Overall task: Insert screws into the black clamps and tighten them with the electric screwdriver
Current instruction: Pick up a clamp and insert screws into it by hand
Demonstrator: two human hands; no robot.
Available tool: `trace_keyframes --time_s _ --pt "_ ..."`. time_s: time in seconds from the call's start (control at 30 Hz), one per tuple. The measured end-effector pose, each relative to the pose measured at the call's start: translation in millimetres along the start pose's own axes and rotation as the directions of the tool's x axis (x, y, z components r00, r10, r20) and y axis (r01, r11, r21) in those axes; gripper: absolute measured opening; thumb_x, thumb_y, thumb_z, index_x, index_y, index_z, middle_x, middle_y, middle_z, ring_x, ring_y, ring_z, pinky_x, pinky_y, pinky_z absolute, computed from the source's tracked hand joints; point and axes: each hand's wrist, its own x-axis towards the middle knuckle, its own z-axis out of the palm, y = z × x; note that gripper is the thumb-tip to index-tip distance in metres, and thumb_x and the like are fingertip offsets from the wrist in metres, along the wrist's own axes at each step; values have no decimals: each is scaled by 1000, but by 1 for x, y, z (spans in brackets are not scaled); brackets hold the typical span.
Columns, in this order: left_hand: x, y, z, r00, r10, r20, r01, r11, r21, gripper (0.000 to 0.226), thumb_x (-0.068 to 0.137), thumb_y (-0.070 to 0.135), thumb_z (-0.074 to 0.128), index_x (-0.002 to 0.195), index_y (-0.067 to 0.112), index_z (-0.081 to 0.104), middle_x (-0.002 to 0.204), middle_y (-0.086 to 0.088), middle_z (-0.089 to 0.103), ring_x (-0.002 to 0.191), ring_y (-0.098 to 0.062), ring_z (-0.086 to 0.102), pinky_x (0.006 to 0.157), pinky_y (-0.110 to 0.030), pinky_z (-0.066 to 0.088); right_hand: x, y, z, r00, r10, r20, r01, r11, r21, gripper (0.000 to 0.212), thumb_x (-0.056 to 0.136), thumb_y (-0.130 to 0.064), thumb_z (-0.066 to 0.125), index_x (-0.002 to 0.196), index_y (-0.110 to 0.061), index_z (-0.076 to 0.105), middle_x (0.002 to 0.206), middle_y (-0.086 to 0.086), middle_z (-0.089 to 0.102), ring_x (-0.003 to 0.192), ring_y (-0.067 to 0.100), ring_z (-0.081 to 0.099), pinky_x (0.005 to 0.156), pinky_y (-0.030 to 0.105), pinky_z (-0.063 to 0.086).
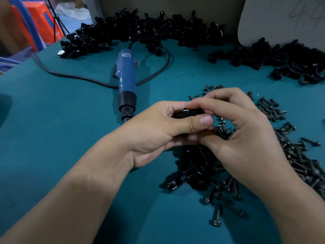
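My left hand grips a black clamp between thumb and fingers, above the teal table. My right hand meets it from the right, fingertips curled onto the clamp's top edge; whether a screw is pinched there is hidden. Several dark screws lie scattered under and to the right of my hands. A small heap of black clamps lies just below my hands. The blue electric screwdriver lies on the table beyond my left hand, tip pointing toward me, untouched.
A long pile of black clamps runs along the table's far edge, and another pile sits at the far right. The screwdriver's black cord loops across the teal table. A grey board leans at the back right.
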Motion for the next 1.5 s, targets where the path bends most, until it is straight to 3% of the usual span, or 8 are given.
trace_keyframes --time_s 0.23,0.37,0.6,0.73,0.93,1.1,1.27,1.5 --pt "0 0 2 1000 2 -8 -2 1000 -4 17 81 17 75 98 15 78 90 -2 76 67 -4 69 73 -19 58 1 1 1 1000 -3 -1 3 1000 10 56 75 -2 85 120 -34 73 113 -17 58 119 4 54 98 8 38" --pt "1 -1 3 999 3 -34 -3 1000 10 26 80 17 75 105 12 75 88 -1 74 67 -4 68 75 -19 59 1 2 1 1000 2 10 -2 1000 4 55 76 -1 86 120 -32 73 115 -15 59 119 5 54 98 8 38" --pt "2 -3 2 999 6 -52 -4 999 39 27 78 15 78 104 6 78 97 -11 69 65 -6 62 80 -22 61 1 2 0 1000 7 4 -7 1000 14 58 75 4 85 117 -33 73 113 -15 58 115 2 55 93 4 40" --pt "2 -3 1 999 0 -39 2 999 45 31 77 20 79 105 6 79 103 -11 72 81 -11 64 86 -24 60 0 1 0 1000 23 1 -23 1000 17 59 76 9 81 116 -34 73 112 -15 58 114 -1 55 92 4 40" --pt "1 1 2 999 -4 -39 2 998 -66 51 83 22 75 129 1 67 124 -18 73 102 -16 70 94 -28 59 1 3 -1 999 48 -23 -48 999 -2 58 76 8 80 115 -34 72 113 -15 59 114 0 55 96 6 37" --pt "0 3 -1 998 10 -60 -14 998 -56 38 84 17 74 121 5 72 114 -13 76 96 -17 72 86 -25 60 1 5 -2 996 54 -65 -55 998 -21 57 77 1 84 116 -38 70 114 -16 58 116 1 54 99 6 37" --pt "1 -1 0 999 12 -40 -12 1000 -9 45 83 17 74 124 1 69 113 -13 76 89 -10 71 87 -22 60 0 4 -1 999 36 -32 -36 999 6 52 77 -1 83 117 -33 71 113 -14 59 115 -3 54 97 4 36" --pt "2 -2 0 1000 14 -6 -14 1000 21 33 79 22 78 109 8 76 104 -8 75 83 -12 63 86 -24 60 0 2 -3 1000 12 -12 -12 1000 -2 54 76 -5 86 118 -35 71 111 -17 58 114 -3 54 95 3 35"
